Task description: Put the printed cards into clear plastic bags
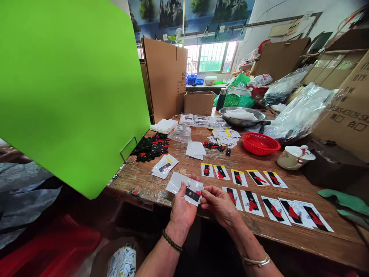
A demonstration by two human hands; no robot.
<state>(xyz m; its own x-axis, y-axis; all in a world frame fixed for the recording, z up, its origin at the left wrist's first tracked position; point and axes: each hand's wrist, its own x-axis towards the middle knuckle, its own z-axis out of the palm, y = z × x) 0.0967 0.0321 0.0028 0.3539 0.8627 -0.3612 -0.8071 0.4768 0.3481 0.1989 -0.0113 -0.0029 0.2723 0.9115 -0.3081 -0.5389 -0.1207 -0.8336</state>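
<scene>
My left hand (183,207) is closed on a clear plastic bag (176,181) with a white card and a black strip (191,193) in it, the thumb pressing from above. At the bag's right end, the fingertips of my right hand (217,202) pinch a small red piece (199,193). Whether that piece lies inside the bag, I cannot tell. To the left is a small stack of bagged cards (165,166). On the right, two rows of white cards (250,201) carry black strips with red pieces; the back row has yellow tops.
A heap of black and red pieces (152,147) lies by a wire stand (128,151) under a large green board (72,84). Farther back are loose cards (224,136), a red basket (261,144), a metal pan (243,120) and a lidded pot (294,158).
</scene>
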